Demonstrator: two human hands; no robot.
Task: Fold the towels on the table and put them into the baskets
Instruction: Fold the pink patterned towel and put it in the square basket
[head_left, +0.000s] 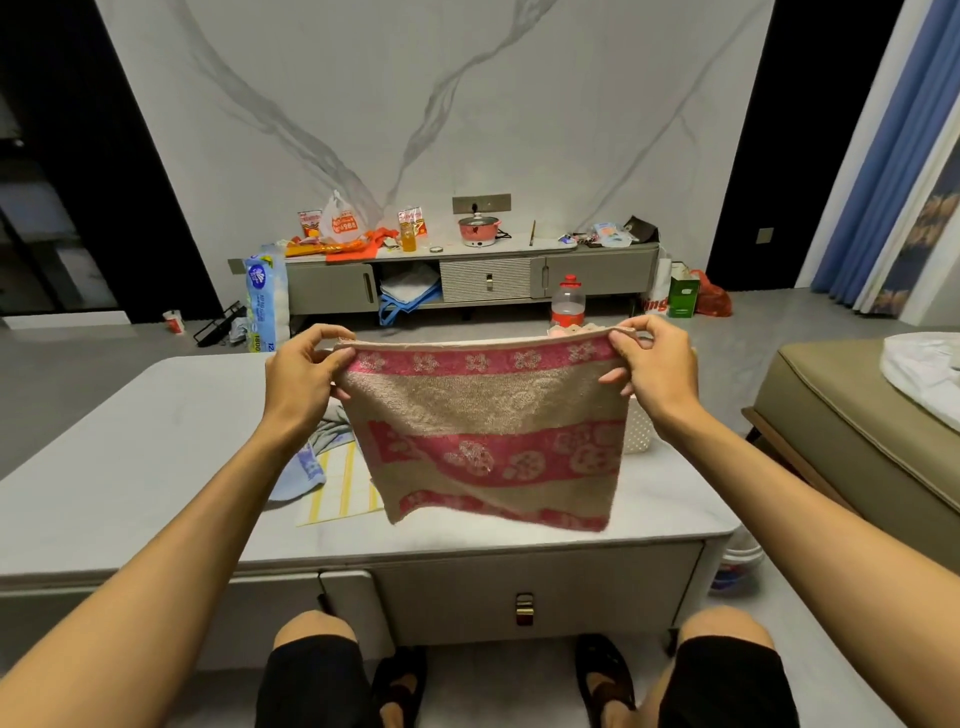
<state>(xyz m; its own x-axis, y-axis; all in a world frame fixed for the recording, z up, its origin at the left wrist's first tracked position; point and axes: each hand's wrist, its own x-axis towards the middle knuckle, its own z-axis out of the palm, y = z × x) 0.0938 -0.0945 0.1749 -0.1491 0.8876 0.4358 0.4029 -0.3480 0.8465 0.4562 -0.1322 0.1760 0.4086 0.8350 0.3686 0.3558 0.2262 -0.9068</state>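
A pink and beige flowered towel (488, 426) hangs in the air over the white table (130, 467), folded double with the fold along its top edge. My left hand (301, 374) pinches its top left corner. My right hand (654, 364) pinches the top right corner. The towel's lower edge hangs just above the table top. Behind it, a white perforated basket (638, 431) shows only a sliver at the right. More towels lie on the table to the left: a blue one (301, 473) and a yellow-striped one (337, 488), partly hidden by the held towel.
The table's front has a drawer (524, 597); my knees and sandalled feet are below it. A beige sofa (857, 431) stands at the right. A red-capped bottle (568, 301) rises beyond the table. A cluttered TV cabinet (467, 275) lines the far wall.
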